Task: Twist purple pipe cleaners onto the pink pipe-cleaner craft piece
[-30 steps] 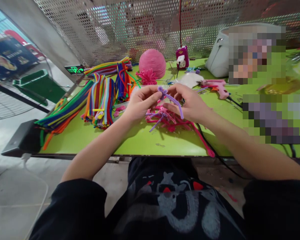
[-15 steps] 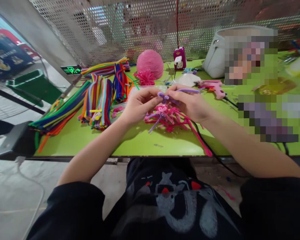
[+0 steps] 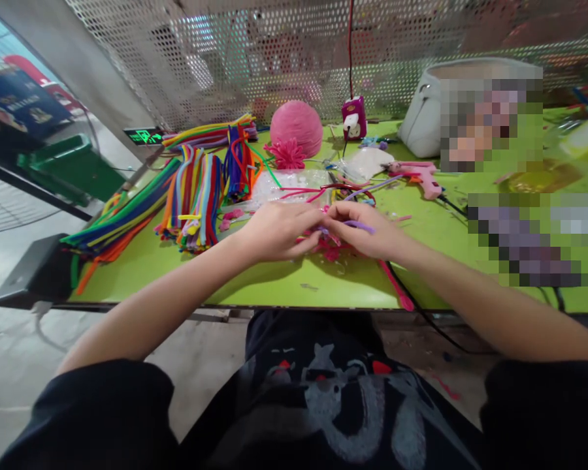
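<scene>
Bare green table (image 3: 274, 281) lying at 6 o'clock, toward the near edge. Left hand (image 3: 279, 230) and right hand (image 3: 365, 230) are pinching the purple pipe cleaner (image 3: 357, 224), over the pink pipe-cleaner pile (image 3: 334, 251).

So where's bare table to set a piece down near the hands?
Bare green table runs along the near edge, below the left hand and right hand. Crowded: pipe-cleaner bundles at left, pink pile between hands, glue gun behind.
</scene>
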Available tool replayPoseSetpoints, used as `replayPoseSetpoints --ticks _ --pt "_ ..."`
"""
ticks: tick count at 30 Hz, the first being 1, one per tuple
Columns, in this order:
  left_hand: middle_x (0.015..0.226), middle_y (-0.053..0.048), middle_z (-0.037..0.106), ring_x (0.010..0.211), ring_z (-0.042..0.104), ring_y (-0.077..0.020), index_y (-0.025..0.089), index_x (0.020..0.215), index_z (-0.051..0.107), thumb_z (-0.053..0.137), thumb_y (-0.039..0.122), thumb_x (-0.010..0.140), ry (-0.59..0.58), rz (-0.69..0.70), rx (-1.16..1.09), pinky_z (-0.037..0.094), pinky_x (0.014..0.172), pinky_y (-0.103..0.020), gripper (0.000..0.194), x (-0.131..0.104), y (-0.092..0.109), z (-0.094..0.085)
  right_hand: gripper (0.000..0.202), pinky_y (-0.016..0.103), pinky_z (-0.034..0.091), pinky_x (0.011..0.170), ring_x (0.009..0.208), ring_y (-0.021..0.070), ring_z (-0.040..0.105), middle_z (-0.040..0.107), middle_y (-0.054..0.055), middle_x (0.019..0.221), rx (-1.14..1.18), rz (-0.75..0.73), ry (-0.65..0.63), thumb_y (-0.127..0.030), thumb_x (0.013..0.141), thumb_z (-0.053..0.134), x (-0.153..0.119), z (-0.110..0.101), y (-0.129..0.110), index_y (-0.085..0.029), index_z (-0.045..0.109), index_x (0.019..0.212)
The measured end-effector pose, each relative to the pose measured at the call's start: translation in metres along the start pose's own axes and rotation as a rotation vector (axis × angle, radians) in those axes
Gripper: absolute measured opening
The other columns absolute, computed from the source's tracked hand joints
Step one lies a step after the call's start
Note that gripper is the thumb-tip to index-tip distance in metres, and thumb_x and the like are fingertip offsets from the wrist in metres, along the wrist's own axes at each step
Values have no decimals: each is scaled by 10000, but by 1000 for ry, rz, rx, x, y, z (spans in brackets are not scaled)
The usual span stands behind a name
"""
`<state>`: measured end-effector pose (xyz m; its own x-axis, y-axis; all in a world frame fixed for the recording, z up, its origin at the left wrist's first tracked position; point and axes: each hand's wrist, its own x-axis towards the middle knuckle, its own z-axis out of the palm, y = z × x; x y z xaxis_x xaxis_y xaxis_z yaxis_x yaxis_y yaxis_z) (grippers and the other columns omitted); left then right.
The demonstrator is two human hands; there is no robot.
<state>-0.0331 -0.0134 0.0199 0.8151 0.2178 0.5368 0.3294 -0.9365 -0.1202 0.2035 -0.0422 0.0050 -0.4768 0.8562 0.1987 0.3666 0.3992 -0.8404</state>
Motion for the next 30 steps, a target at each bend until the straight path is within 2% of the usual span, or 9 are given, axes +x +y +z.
replayPoseSetpoints --ticks 3,6,11,16,21,26,30 --pt "856 -49 775 673 668 -158 185 1024 689 552 278 1045 71 73 85 390 579 -301 166 -6 -4 13 262 294 369 691 734 186 610 720 77 827 -389 -146 100 -389 1058 552 -8 4 0 -165 667 987" --pt "755 -16 743 574 611 -133 192 1025 676 573 284 1069 144 22 18 374 554 -286 144 -13 -8 26 324 308 312 670 691 193 611 737 87 811 -604 -159 121 -381 1101 467 -13 5 1 -172 690 994" --pt "665 12 672 528 578 -127 198 963 649 591 258 1057 147 44 -76 340 522 -292 126 -18 -1 29 384 315 258 629 624 193 598 754 93 794 -709 -158 49 -419 1106 440 -15 3 6 -169 720 1024" --pt "648 21 651 502 546 -113 207 897 616 582 251 1074 106 91 -74 307 520 -302 186 -15 8 22 396 311 258 630 628 182 587 721 77 746 -688 -196 9 -423 1092 464 -17 0 8 -186 712 894" --pt "644 30 669 495 555 -106 203 962 652 594 279 1085 101 76 -100 337 518 -292 155 -14 11 14 372 306 280 633 622 162 545 684 61 716 -532 -179 -35 -405 1075 489 -16 -1 2 -178 700 869" --pt "727 11 737 537 607 -98 188 1065 671 613 250 1078 176 26 -125 400 534 -254 86 -13 13 13 410 263 344 593 596 115 465 534 -21 652 29 -58 -80 -507 1044 632 -14 0 -7 -181 607 795" --pt "722 20 726 517 587 -91 181 1072 664 632 262 1061 182 -14 -156 404 523 -238 88 -14 13 14 397 259 322 537 551 91 403 518 -46 667 337 83 -122 -534 992 740 -14 5 -8 -184 616 854"
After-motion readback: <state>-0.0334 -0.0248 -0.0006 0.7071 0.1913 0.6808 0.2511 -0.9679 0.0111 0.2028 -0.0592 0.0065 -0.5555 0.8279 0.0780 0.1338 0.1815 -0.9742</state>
